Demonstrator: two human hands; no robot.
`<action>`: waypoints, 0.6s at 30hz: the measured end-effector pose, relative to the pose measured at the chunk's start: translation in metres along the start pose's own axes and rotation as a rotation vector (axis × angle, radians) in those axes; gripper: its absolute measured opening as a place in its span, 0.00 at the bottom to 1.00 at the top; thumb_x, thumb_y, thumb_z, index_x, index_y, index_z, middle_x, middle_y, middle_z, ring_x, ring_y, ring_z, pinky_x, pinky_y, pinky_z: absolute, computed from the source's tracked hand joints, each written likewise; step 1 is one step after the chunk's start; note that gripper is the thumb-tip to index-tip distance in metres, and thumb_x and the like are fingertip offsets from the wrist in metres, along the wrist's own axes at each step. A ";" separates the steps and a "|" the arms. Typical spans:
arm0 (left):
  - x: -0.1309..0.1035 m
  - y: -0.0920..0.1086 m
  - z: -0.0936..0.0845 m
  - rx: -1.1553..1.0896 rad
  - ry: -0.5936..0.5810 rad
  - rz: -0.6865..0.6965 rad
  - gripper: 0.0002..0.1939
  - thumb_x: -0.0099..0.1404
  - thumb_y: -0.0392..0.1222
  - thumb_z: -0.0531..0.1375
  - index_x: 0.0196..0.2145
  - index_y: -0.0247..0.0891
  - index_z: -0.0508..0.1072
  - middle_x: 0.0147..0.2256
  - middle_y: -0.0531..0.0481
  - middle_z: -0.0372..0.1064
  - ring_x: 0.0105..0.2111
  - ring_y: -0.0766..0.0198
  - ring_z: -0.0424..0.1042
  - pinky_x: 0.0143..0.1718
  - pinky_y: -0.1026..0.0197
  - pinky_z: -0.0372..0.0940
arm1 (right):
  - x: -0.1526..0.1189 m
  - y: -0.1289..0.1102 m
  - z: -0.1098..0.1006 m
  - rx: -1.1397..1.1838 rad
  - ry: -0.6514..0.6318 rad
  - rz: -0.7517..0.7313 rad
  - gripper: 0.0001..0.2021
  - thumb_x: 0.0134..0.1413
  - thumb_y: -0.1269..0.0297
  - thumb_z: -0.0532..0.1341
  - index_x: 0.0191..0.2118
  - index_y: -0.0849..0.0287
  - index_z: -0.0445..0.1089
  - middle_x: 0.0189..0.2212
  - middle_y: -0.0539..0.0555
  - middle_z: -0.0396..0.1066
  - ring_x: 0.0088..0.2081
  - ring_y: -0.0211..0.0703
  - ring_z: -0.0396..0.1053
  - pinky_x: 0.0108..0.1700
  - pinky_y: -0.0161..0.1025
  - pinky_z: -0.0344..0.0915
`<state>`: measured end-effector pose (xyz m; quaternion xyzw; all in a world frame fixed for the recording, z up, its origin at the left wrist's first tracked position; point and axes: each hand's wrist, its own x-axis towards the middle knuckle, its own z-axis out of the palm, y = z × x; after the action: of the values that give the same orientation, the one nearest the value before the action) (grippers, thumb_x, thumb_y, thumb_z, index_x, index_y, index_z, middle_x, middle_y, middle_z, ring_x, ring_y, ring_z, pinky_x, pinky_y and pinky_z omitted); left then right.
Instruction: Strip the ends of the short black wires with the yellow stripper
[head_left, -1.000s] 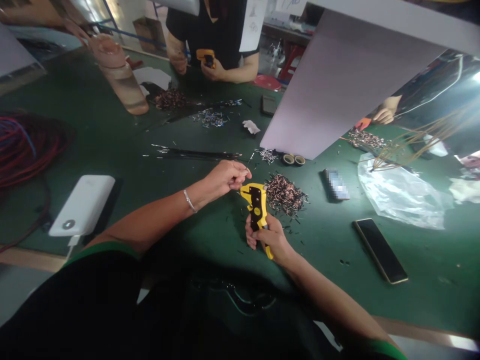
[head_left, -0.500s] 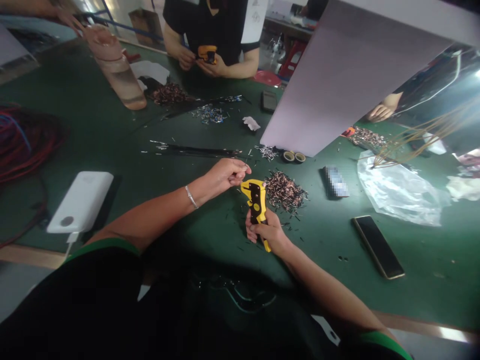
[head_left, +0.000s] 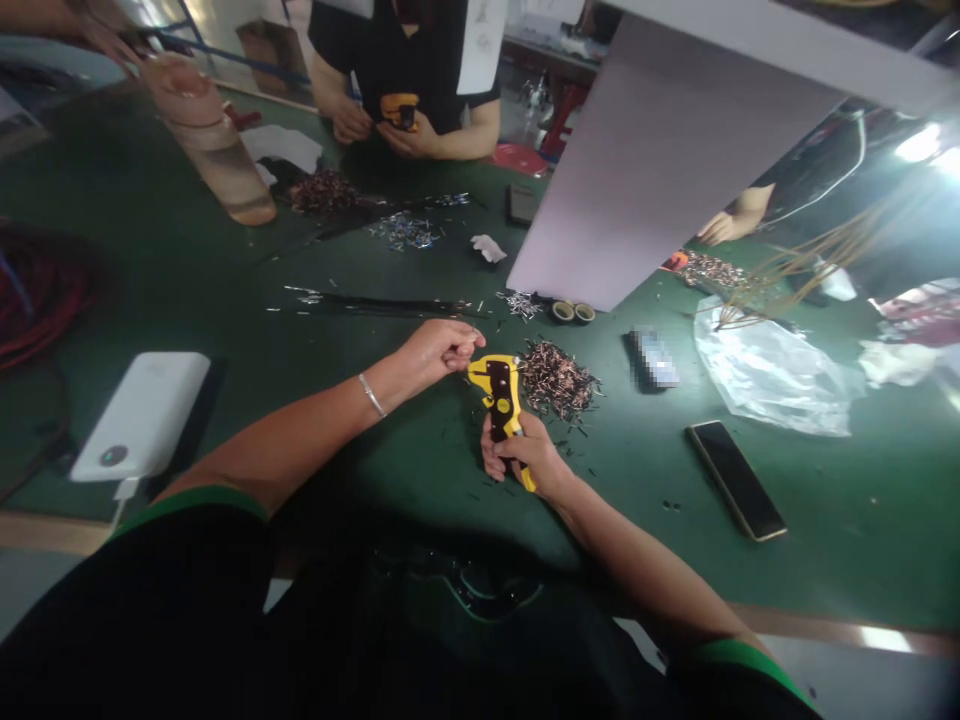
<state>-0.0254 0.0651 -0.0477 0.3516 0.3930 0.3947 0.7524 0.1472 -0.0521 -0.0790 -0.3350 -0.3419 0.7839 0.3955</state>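
Note:
My right hand (head_left: 525, 452) is wrapped round the handles of a yellow and black wire stripper (head_left: 501, 395), its head pointing up and left. At the stripper's jaws, my left hand (head_left: 448, 345) is closed in a pinch. A thin wire, mostly hidden by the fingers, seems to be between its fingertips. Just beyond the left hand lies a bundle of black wires (head_left: 390, 304) with bright ends. Right of the stripper is a heap of short black and copper-coloured scraps (head_left: 559, 380). Small silvery pieces (head_left: 521, 304) lie behind that heap.
A grey panel (head_left: 622, 160) rises beyond the heap, with two small rolls (head_left: 573, 312) at its foot. On the right lie a phone (head_left: 736, 480) and a plastic bag (head_left: 772, 370); on the left, a white power bank (head_left: 142, 415). Across the table a person (head_left: 405, 125) holds a yellow tool.
The view has shifted slightly, so most things sit further left. My left hand stays pinched beside the stripper's head, and my right hand keeps its grip on the handles.

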 end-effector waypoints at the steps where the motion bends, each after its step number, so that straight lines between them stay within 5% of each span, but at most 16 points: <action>1: 0.000 0.000 -0.001 -0.003 -0.012 0.002 0.10 0.54 0.21 0.52 0.23 0.28 0.70 0.13 0.58 0.50 0.12 0.79 0.44 0.15 0.70 0.42 | -0.001 -0.001 0.001 0.000 -0.006 -0.005 0.14 0.34 0.78 0.60 0.33 0.60 0.64 0.20 0.46 0.66 0.16 0.34 0.59 0.16 0.33 0.57; 18: -0.006 0.002 0.001 0.092 -0.052 0.069 0.08 0.55 0.25 0.55 0.23 0.28 0.72 0.13 0.56 0.52 0.12 0.79 0.43 0.15 0.69 0.40 | -0.014 -0.001 0.010 -0.118 0.003 -0.016 0.18 0.34 0.78 0.57 0.37 0.59 0.64 0.21 0.45 0.67 0.18 0.35 0.61 0.19 0.35 0.60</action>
<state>-0.0278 0.0604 -0.0435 0.4093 0.3786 0.3926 0.7314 0.1457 -0.0665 -0.0693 -0.3562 -0.3895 0.7587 0.3818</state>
